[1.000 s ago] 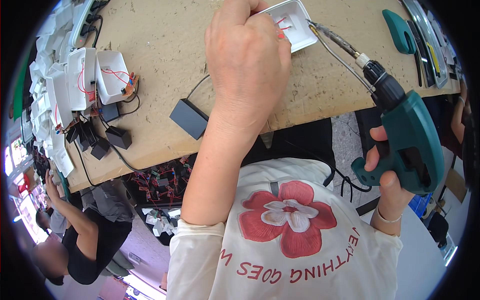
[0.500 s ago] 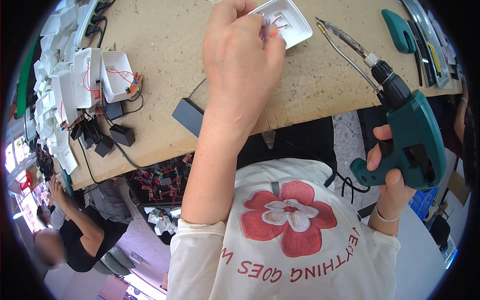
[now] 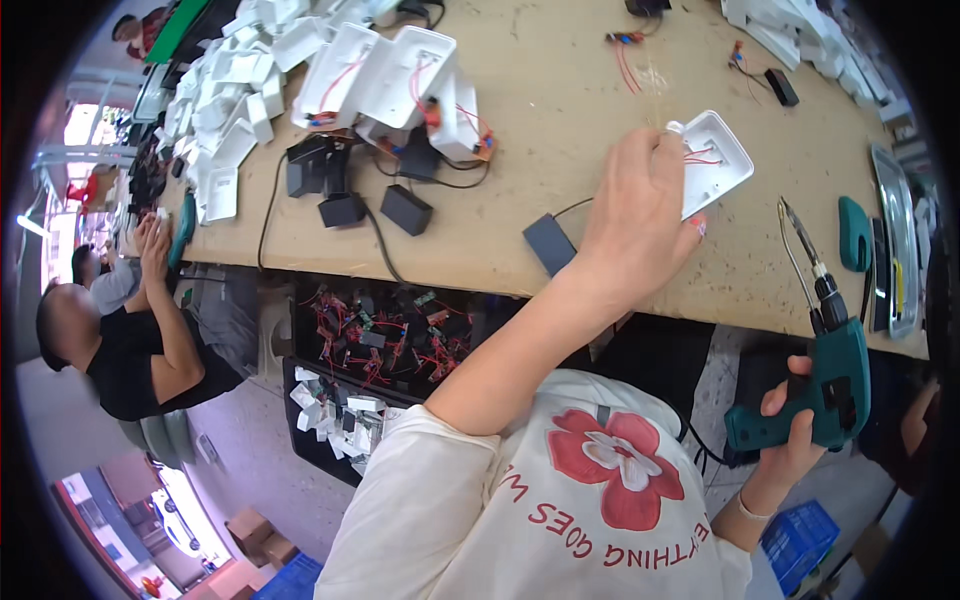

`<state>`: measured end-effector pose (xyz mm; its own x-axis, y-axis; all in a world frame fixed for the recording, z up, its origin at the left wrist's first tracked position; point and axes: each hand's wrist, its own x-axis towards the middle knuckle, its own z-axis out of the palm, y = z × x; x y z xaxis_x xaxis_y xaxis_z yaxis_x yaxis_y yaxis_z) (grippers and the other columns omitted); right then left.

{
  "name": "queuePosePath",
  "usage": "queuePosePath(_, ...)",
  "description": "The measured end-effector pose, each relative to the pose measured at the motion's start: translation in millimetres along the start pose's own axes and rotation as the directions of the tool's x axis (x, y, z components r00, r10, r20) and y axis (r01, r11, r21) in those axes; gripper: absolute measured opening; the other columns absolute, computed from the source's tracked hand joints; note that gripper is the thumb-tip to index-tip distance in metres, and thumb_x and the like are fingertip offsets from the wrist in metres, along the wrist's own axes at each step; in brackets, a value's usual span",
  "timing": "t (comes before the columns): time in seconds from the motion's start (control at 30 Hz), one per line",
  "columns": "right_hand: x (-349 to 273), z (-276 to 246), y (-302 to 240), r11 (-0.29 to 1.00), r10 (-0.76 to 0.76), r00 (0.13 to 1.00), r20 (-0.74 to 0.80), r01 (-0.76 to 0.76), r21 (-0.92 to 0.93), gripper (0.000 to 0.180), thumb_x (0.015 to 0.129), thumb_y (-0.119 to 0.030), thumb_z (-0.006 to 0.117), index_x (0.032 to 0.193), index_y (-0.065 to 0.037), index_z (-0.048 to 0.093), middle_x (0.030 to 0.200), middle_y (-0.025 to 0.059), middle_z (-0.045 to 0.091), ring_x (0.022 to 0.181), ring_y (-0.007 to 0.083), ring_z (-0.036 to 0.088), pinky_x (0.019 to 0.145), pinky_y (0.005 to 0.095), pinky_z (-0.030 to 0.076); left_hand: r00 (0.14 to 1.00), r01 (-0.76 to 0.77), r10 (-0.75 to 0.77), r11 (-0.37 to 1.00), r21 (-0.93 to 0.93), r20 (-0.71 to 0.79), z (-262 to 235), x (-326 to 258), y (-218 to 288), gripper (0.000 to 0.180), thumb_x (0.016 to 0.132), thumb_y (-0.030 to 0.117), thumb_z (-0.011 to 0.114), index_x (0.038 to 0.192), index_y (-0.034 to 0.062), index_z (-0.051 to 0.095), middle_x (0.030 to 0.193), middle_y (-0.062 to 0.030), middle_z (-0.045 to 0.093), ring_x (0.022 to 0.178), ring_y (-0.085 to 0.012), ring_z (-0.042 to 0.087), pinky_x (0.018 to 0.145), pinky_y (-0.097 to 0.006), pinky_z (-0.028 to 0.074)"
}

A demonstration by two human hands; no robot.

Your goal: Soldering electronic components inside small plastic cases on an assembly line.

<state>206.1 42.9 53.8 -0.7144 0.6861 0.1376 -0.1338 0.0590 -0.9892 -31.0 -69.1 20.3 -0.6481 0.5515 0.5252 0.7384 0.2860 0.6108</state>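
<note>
My left hand [image 3: 640, 205] grips a white plastic housing [image 3: 728, 160] above the bench, its open side showing. Thin red wires [image 3: 703, 158] run inside it; the part under my fingers is hidden. A black rectangular block [image 3: 549, 244] on a cable lies beside my left wrist. My right hand [image 3: 795, 425] is wrapped around the handle of a green soldering gun [image 3: 840, 385]. Its metal tip and curved feed tube [image 3: 797, 250] point up toward the bench, apart from the housing.
On the left, wired white housings [image 3: 405, 75] stand by black blocks [image 3: 406, 210] and a heap of white shells [image 3: 225, 130]. A bin of wired circuit boards [image 3: 385, 335] sits below the bench edge. A metal tray [image 3: 895, 240] lies far right. Another person [image 3: 140, 345] works at left.
The view has swung left, so things appear shifted right and more of the left bench shows. Both hands keep their hold, on the housing and the soldering gun.
</note>
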Motion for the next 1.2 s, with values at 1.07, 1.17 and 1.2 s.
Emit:
queuePosePath(1.07, 16.4, 13.7, 11.6, 0.967, 0.001, 0.997, 0.072, -0.02, 0.255, 0.058, 0.086, -0.027, 0.058, 0.129, 0.002, 0.031, 0.112, 0.0176, 0.051, 0.065, 0.013, 0.054, 0.053, 0.024, 0.047, 0.914, 0.212, -0.138, 0.964, 0.16, -0.382, -200.9, 25.8, -140.3, 0.08, 0.064, 0.026, 0.077, 0.124, -0.0089, 0.036, 0.116, -0.019, 0.043, 0.109, -0.0301, 0.043, 0.094, -0.036, 0.034)
queuePosePath(1.17, 22.0, 10.9, 23.7, 0.901, 0.027, 0.994, 0.103, -0.069, 0.429, 0.059, 0.087, -0.031, 0.055, 0.13, 0.001, 0.03, 0.116, 0.0172, 0.049, 0.068, 0.0132, 0.053, 0.056, 0.0245, 0.048, 0.904, 0.205, -0.149, 0.974, 0.1, -0.402, -201.6, 21.4, -146.9, 0.072, 0.069, 0.026, 0.074, 0.122, -0.0086, 0.039, 0.117, -0.018, 0.044, 0.11, -0.029, 0.043, 0.094, -0.036, 0.034)
queuePosePath(1.2, 24.0, 10.3, 27.4, 0.899, 0.028, 0.994, 0.106, -0.071, 0.432, 0.059, 0.087, -0.031, 0.055, 0.13, 0.001, 0.03, 0.116, 0.0172, 0.049, 0.068, 0.0132, 0.053, 0.056, 0.0245, 0.048, 0.897, 0.171, -0.129, 0.983, 0.061, -0.423, -202.7, 20.6, -149.1, 0.065, 0.073, 0.025, 0.07, 0.121, -0.0083, 0.041, 0.116, -0.0175, 0.045, 0.11, -0.028, 0.044, 0.094, -0.035, 0.034)
